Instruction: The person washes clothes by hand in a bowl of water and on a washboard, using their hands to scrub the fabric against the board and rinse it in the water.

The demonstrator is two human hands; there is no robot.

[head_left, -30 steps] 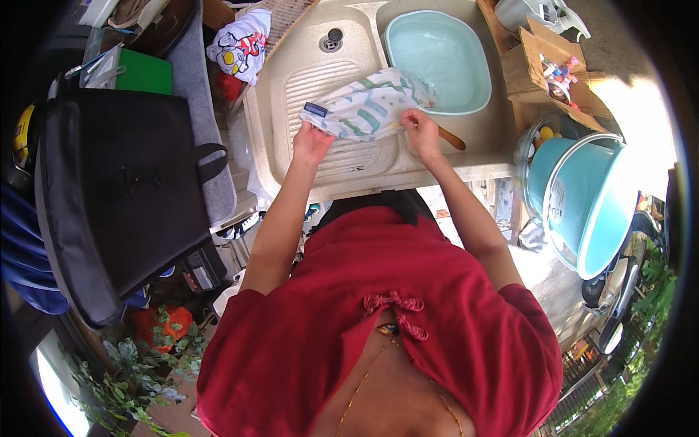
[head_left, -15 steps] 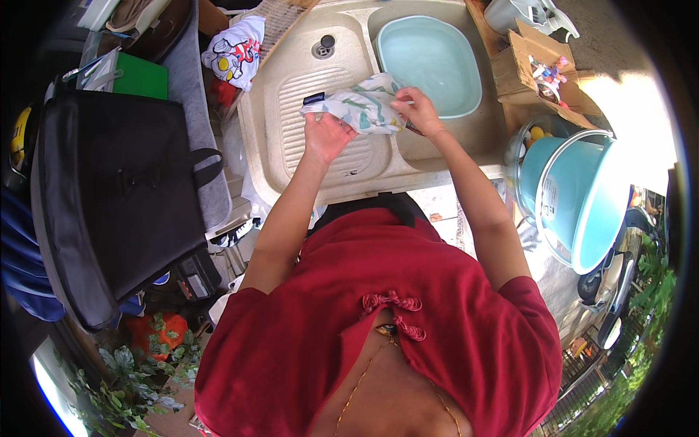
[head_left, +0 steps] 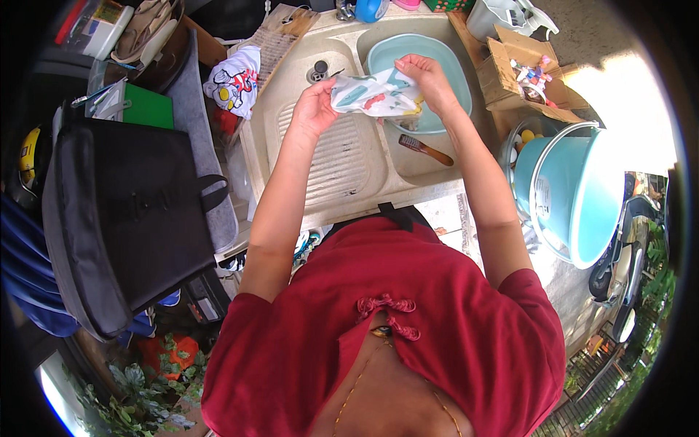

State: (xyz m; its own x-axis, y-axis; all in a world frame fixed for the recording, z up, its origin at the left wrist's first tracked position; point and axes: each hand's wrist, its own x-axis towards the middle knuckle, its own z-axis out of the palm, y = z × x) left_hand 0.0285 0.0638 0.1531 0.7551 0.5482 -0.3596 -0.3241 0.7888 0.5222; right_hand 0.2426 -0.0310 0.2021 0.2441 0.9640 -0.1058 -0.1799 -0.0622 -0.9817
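Note:
A white cloth [head_left: 373, 96] printed with green, coral and yellow shapes is stretched between my two hands above the sink [head_left: 342, 164]. My left hand [head_left: 314, 108] pinches its left edge, while my right hand [head_left: 428, 81] grips the upper right corner. The cloth hangs a little slack and hides part of the sink's divider. Behind my right hand, a light blue basin [head_left: 460, 67] sits in the sink's right compartment. A scrub brush [head_left: 427, 150] with a brown handle lies just in front of the basin.
Left of the sink hangs a white printed garment [head_left: 234, 80], beside a wooden washboard [head_left: 285, 33]. A large black bag [head_left: 138, 218] stands further left. On the right are a cardboard box [head_left: 502, 69] with small toys and a light blue bucket [head_left: 561, 189].
Both hands have moved away from my body and lifted the cloth, which is now pulled wider. My right hand has shifted to its upper corner. The brush has come into full view.

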